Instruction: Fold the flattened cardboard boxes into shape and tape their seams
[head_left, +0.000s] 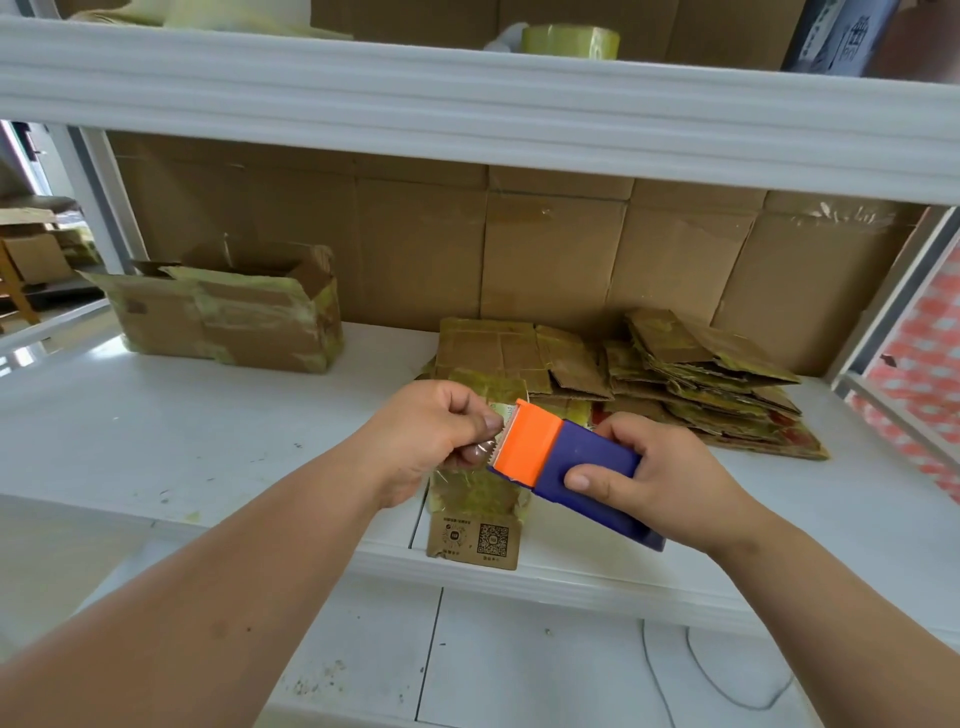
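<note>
Both forearms reach in from the near edge, over the white worktop (182, 431). Right hand (649, 483) wraps the blue body of the tape dispenser (576, 467), thumb on its near side, orange cutter end pointing left. Left hand (431, 431) pinches the free tape end (493, 431) w/ thumb + forefinger, right at the serrated blade.

Box in work (475, 499): small, tape-patched, QR print on its flap, lying at the worktop's front edge under both hands, flap hanging slightly over the edge. Flattened boxes (675, 384) stacked toward the back right. Open carton (228, 306) back left. Spare tape roll (570, 40) on the shelf above.

Risks, as judged:
- fingertips v. close to the teeth; a slip while pulling = nick.
- tape end is short, glossy; could fold onto itself or snap back onto the roll, then needs re-picking.
- neither hand steadies the box; it may shift or tip off the front edge when tape lands.
- crooked pull = wrinkled seam, esp. over old tape layers.
</note>
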